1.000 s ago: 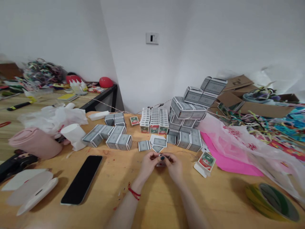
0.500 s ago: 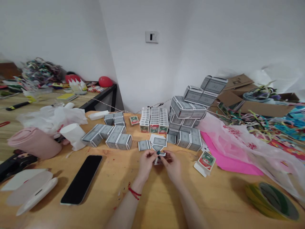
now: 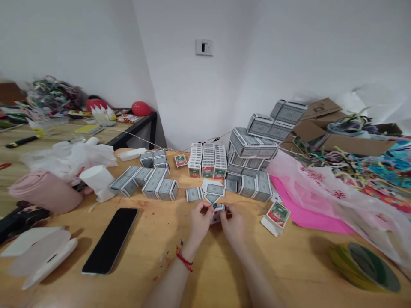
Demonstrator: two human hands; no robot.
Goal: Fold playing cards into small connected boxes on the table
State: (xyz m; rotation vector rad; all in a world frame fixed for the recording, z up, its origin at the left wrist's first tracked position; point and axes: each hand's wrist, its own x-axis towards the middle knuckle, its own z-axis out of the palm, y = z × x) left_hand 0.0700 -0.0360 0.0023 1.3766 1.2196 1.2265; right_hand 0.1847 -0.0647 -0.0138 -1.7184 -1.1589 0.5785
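Between my fingertips, close above the wooden table, is a small folded piece made of playing cards (image 3: 216, 217), with red marks on its near face. My left hand (image 3: 201, 219) pinches its left side, and a red string bracelet circles that wrist. On the other side my right hand (image 3: 232, 221) pinches it too. Just beyond lie loose playing cards (image 3: 215, 188), grey backs up, and a short grey-backed card piece (image 3: 194, 194). Part of the held piece is covered by my fingers.
Card cubes (image 3: 160, 188) stand at the left, with a tall stack of them (image 3: 253, 143) at the right. Rows of card boxes (image 3: 207, 160) sit at the back. An opened card box (image 3: 276, 217), a phone (image 3: 111, 241) and a tape roll (image 3: 364, 265) lie nearer.
The held card piece has turned so its near face with red marks shows more. My left hand has shifted slightly to the right, and the view has moved a little.
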